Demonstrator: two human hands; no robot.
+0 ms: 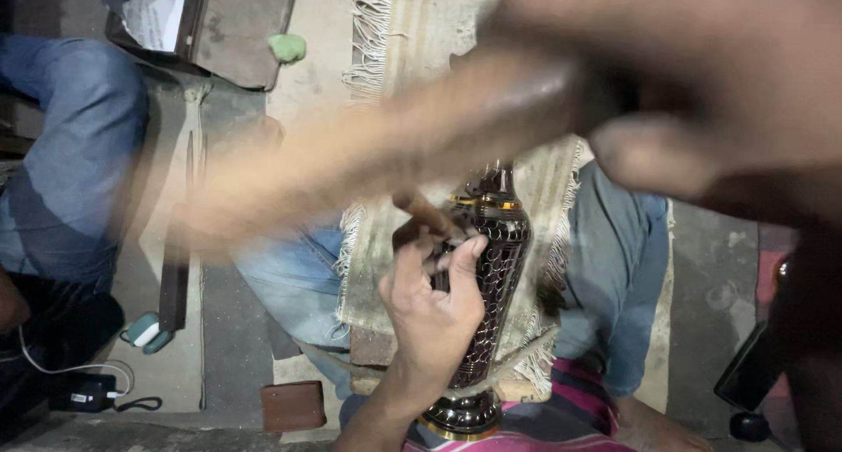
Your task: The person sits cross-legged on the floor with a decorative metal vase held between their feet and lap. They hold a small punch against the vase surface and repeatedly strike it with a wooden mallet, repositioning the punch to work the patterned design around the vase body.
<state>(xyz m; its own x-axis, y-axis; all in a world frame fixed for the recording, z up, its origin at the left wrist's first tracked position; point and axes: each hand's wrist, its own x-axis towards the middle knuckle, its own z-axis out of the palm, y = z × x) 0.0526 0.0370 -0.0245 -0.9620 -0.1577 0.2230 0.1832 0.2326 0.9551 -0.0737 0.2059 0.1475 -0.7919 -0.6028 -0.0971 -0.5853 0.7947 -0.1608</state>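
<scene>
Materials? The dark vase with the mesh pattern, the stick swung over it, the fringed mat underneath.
Dark vase-shaped vessel with honeycomb pattern: likely metal, glossy, gold-toned bands, bright reflections on its foot. Long tan stick: probably wood, matte; motion blur leaves it open. Beige fringed mat: woven textile, loose fringe at the edges.

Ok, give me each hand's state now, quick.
Left hand: closed around the dark patterned metal vase.
Right hand: blurred, gripping a wooden stick.

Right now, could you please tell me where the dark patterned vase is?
In the head view the vase lies at lower centre on a fringed mat, between the person's blue-jeaned knees, with the left hand gripping its side.
</scene>
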